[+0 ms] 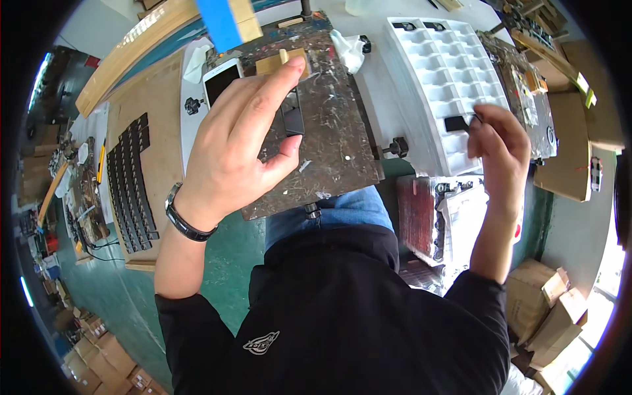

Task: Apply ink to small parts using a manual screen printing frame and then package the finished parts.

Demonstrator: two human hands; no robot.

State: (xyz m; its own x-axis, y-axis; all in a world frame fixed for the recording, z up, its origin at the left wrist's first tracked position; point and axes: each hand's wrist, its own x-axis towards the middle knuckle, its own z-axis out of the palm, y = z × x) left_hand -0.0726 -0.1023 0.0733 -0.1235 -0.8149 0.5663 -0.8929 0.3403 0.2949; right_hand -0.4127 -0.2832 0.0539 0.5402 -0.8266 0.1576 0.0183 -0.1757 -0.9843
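Note:
My left hand [240, 131] is over the dark, stained work board. Between its thumb and fingers it grips a glossy black rectangular piece [293, 120], whose upper part is partly behind the fingers. Farther right, my right hand [498, 138] reaches over a white compartment tray [421, 79]. Its fingertips are pinched at the end of a small flat black piece [454, 124], which lies over a near-left compartment; blur hides the exact contact. More black pieces [404, 26] sit in the tray's far row.
A white phone [222, 78] lies beyond my left hand, near a small wooden block [275, 64]. Rows of black pieces [129, 184] rest on a brown board at left. Clamp knobs [397, 147] jut from the table edge. Below the tray are stacked trays [419, 210]; cardboard boxes [536, 296] stand at right.

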